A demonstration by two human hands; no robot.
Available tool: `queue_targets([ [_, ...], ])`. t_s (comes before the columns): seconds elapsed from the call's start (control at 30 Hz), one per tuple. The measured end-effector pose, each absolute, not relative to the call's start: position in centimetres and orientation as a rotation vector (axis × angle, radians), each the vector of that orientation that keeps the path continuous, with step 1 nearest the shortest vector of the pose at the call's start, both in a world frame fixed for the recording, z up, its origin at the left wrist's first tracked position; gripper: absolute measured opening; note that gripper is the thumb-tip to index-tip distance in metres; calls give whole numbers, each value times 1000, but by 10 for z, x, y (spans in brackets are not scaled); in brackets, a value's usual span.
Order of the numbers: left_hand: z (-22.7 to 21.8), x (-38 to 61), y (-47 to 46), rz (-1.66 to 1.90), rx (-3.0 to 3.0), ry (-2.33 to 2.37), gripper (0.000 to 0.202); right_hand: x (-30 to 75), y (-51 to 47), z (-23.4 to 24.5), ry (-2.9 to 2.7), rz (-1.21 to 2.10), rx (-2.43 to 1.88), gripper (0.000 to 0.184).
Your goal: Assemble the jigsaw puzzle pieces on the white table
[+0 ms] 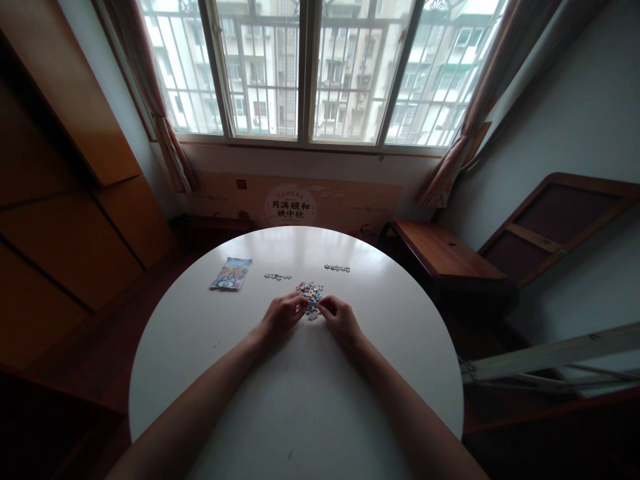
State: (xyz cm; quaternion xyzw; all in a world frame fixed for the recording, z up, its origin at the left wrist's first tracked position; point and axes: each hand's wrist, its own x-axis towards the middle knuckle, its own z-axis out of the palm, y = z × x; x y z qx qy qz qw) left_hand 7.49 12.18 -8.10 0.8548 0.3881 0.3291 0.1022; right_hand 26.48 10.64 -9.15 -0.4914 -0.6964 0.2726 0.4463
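A loose pile of small jigsaw puzzle pieces point(310, 291) lies on the white round table point(305, 400), straight ahead of me. My left hand point(285, 312) is at the pile's left edge, thumb and fingers closed in a pinch. From the right side my right hand point(341, 315) reaches in, its fingertips also pinched together. A bluish puzzle piece point(313, 304) shows between the two sets of fingertips, small and partly covered by them. Behind the pile are two short rows of pieces, one at the left point(278, 277) and one at the right point(337, 269).
A colourful printed picture sheet or packet point(231, 274) lies at the table's left. Beyond the table are a barred window, a printed banner point(290, 203) and a low wooden bench point(445, 250) at the right. Wooden cabinets point(65, 247) stand on the left.
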Motion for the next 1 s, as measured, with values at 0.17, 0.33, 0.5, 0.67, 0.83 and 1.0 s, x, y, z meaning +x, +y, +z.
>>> queue_targets([
  [0.17,-82,75,122,969,2532,1167,13,264,105,-89,-1719,677,-1236,17],
  [0.33,-82,75,122,980,2530,1189,13,264,106,-90,-1719,689,-1230,17],
  [0.5,-82,75,122,988,2531,1183,13,264,105,-90,-1717,709,-1225,16],
  [0.67,-82,75,122,974,2530,1155,12,264,105,-90,-1716,714,-1231,14],
  [0.83,-81,76,122,979,2524,1145,11,264,105,-89,-1716,729,-1224,14],
  [1.0,-80,75,122,982,2522,1131,11,263,104,-87,-1725,718,-1225,13],
])
